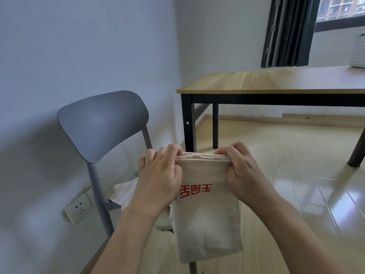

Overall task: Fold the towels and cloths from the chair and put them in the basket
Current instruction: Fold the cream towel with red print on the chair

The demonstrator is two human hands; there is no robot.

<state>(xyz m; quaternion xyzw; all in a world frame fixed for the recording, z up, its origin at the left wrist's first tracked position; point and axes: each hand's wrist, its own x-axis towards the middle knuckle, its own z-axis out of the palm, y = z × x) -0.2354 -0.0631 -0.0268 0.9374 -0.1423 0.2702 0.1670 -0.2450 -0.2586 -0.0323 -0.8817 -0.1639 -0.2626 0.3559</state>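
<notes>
Both hands, left hand (158, 175) and right hand (245, 171), pinch the folded beige towel (205, 218) by its top corners, letting it hang straight above the chair (102, 125).

From my feed this looks like a plain room in a flat, lived in rather than worked in. The anchor is a wooden-topped table (276, 80) on black legs, standing on a pale, glossy plank floor (296, 184). Left of the table a grey moulded chair (102, 125) stands against a bare white wall (79, 46), with a wall socket (80, 207) low down beside the chair. Behind the table a dark striped curtain (286, 30) hangs by a window (339, 8), through which I see a building's facade.
</notes>
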